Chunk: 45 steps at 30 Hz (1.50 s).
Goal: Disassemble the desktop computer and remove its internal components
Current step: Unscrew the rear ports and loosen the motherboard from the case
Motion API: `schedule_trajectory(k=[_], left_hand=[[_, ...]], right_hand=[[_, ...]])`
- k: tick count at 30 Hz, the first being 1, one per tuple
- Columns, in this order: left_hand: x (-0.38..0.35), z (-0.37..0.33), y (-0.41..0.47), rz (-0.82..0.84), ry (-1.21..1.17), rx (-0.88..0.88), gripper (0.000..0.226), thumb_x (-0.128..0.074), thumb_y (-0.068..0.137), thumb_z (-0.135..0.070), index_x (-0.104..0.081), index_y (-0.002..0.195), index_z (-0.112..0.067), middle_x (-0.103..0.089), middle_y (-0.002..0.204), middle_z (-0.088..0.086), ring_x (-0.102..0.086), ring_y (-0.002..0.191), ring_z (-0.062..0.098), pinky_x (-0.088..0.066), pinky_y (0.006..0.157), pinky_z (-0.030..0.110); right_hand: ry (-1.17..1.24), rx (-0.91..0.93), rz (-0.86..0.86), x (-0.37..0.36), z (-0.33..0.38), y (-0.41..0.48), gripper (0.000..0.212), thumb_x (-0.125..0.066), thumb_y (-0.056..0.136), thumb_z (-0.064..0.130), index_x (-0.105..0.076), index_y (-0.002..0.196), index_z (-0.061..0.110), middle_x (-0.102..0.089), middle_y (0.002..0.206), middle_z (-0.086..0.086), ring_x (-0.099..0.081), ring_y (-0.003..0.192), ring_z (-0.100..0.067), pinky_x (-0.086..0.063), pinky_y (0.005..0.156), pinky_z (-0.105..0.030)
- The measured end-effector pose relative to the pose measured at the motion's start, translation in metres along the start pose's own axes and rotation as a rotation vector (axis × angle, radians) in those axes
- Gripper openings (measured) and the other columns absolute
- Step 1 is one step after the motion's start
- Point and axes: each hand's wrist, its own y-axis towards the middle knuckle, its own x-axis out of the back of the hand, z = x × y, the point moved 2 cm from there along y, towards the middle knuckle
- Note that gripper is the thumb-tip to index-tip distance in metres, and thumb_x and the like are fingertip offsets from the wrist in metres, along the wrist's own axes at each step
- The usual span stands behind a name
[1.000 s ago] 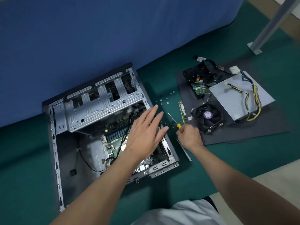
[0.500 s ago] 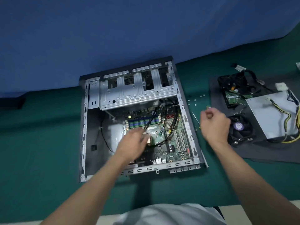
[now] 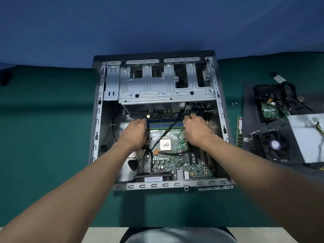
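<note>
The open desktop case [image 3: 168, 186] lies flat on the green surface, with its motherboard [image 3: 177, 162] and bare CPU [image 3: 165, 145] exposed. A bank of blue and green memory slots [image 3: 164, 124] runs across the board under the drive cage [image 3: 166, 88]. My left hand [image 3: 135, 135] rests at the left end of the slots with its fingers curled down. At the right end, the fingertips of my right hand [image 3: 196, 128] are bent onto the slot ends. A black cable [image 3: 168, 131] crosses the slots between my hands. Whether either hand grips a module is hidden.
A dark mat [image 3: 247, 95] to the right holds a hard drive with cables [image 3: 270, 106], a cooler fan [image 3: 274, 146] and a grey power supply [image 3: 306, 137]. A green memory stick [image 3: 239, 132] lies beside the case, small screws [image 3: 234, 103] above it. A blue wall stands behind.
My right hand left the screwdriver beside the case and moved into the case. My left hand slid up to the slots' left end. The view has centred on the case.
</note>
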Motion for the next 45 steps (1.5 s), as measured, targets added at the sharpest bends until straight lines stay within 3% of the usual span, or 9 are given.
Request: schedule_trajectory(k=[4,7,18,26,33,37,39,42,45], left_hand=[[0.008,0.000,0.011,-0.088,0.085,-0.017,0.034,-0.059,0.092,-0.009,-0.050,0.125,-0.012,-0.057,0.122,0.009,-0.056,0.104,0.024,-0.048,0.089,0.039],[0.011,0.000,0.013,-0.116,0.104,-0.056,0.025,-0.063,0.090,-0.009,-0.053,0.114,-0.008,-0.054,0.094,0.005,-0.048,0.083,0.019,-0.046,0.078,0.034],[0.019,0.005,-0.001,-0.230,-0.066,-0.122,0.034,-0.064,0.091,-0.011,-0.051,0.122,-0.007,-0.056,0.102,0.004,-0.052,0.099,0.021,-0.046,0.094,0.035],[0.043,-0.003,0.016,-0.215,-0.051,0.054,0.013,-0.051,0.094,-0.001,-0.063,0.088,-0.003,-0.045,0.060,0.004,-0.041,0.052,0.020,-0.038,0.062,0.032],[0.027,0.005,-0.015,-0.350,-0.267,0.014,0.018,-0.064,0.089,-0.004,-0.058,0.106,-0.007,-0.053,0.089,-0.002,-0.054,0.081,0.017,-0.050,0.077,0.029],[0.002,0.011,-0.040,-0.120,-0.305,0.195,0.012,-0.065,0.092,-0.021,-0.062,0.102,-0.014,-0.056,0.075,-0.005,-0.060,0.068,0.013,-0.043,0.061,0.021],[-0.010,0.014,-0.049,0.004,-0.278,0.220,0.012,-0.065,0.092,-0.027,-0.064,0.099,-0.018,-0.057,0.073,-0.003,-0.056,0.063,0.007,-0.037,0.054,0.017],[-0.017,0.017,-0.053,0.134,-0.248,0.214,0.014,-0.069,0.088,-0.032,-0.064,0.097,-0.022,-0.061,0.076,-0.001,-0.053,0.062,0.003,-0.033,0.049,0.015],[-0.017,0.020,-0.053,0.177,-0.176,0.212,0.014,-0.069,0.088,-0.026,-0.059,0.096,-0.020,-0.063,0.089,-0.003,-0.059,0.077,0.014,-0.048,0.066,0.027]], right_hand=[[-0.012,0.024,-0.027,-0.002,0.000,0.017,0.032,-0.052,0.088,-0.003,-0.052,0.120,0.000,-0.057,0.108,-0.015,-0.048,0.082,-0.022,-0.045,0.073,-0.027],[-0.054,0.061,-0.008,-0.002,0.002,0.021,0.031,-0.049,0.084,-0.009,-0.056,0.113,-0.001,-0.052,0.092,-0.010,-0.048,0.077,-0.022,-0.040,0.067,-0.025],[-0.107,0.080,-0.121,0.007,0.003,0.017,0.036,-0.065,0.078,-0.004,-0.057,0.113,-0.003,-0.060,0.105,-0.019,-0.057,0.094,-0.032,-0.047,0.074,-0.035],[-0.173,0.056,-0.015,0.016,0.004,0.044,0.011,-0.057,0.087,0.005,-0.049,0.080,0.008,-0.049,0.065,-0.007,-0.059,0.067,-0.031,-0.052,0.067,-0.039],[-0.074,-0.013,0.041,0.005,0.005,0.060,0.008,-0.047,0.090,0.001,-0.043,0.094,0.007,-0.037,0.069,-0.003,-0.050,0.070,-0.030,-0.042,0.064,-0.035],[-0.123,-0.064,0.028,0.011,0.017,0.047,0.007,-0.049,0.088,0.003,-0.053,0.082,0.004,-0.053,0.069,-0.007,-0.048,0.057,-0.023,-0.041,0.056,-0.030],[-0.132,0.043,-0.128,0.007,0.032,0.029,0.014,-0.053,0.084,0.001,-0.060,0.097,0.003,-0.061,0.086,-0.010,-0.053,0.068,-0.022,-0.044,0.054,-0.026],[-0.062,0.451,-0.134,-0.013,0.060,-0.003,0.040,-0.058,0.088,0.009,-0.054,0.128,0.012,-0.054,0.130,-0.008,-0.052,0.115,-0.023,-0.049,0.095,-0.035],[-0.067,0.744,-0.036,-0.029,0.086,-0.017,0.034,-0.055,0.092,0.014,-0.058,0.126,0.017,-0.056,0.132,-0.002,-0.050,0.115,-0.019,-0.049,0.093,-0.036]])
